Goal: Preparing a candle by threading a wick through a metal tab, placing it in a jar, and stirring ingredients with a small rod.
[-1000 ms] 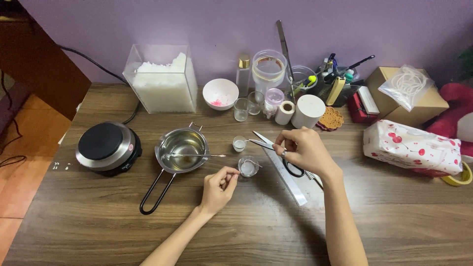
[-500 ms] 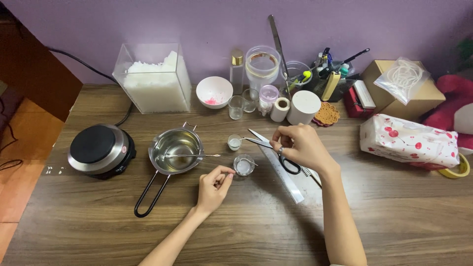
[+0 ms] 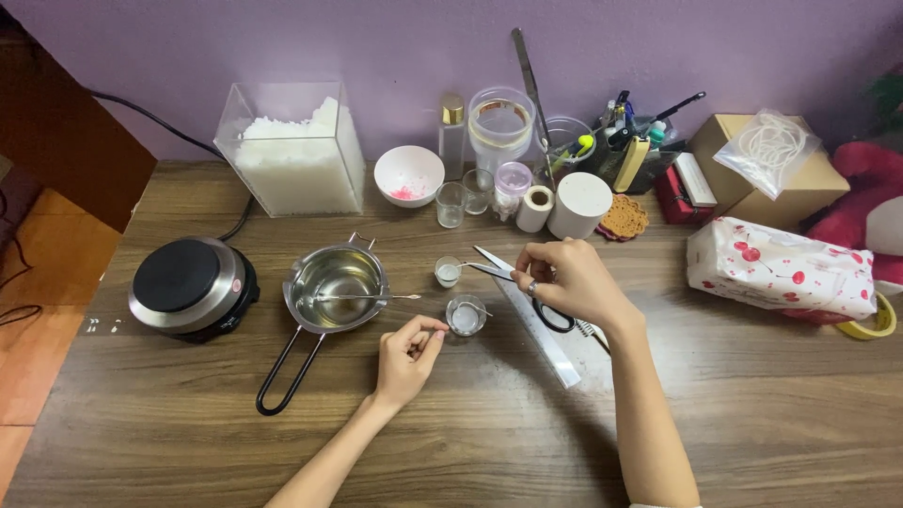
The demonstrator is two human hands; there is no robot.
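Observation:
My right hand grips black-handled scissors. Their blades point left, toward a small glass with white filling. My left hand rests on the wooden table with thumb and fingertips pinched together. Anything tiny between them is too small to see. It lies just left of a second small glass cup holding white wax and a thin stick. A white ruler lies under the scissors.
Left of the hands stand a steel pot with a spoon and a black hot plate. Along the back stand a clear box of white flakes, a white bowl, jars, a pen holder and a cardboard box. A patterned tissue pack lies right.
My left hand has drawn back slightly from the small glass cup. My right hand still holds the scissors in nearly the same place. The view has shifted a little.

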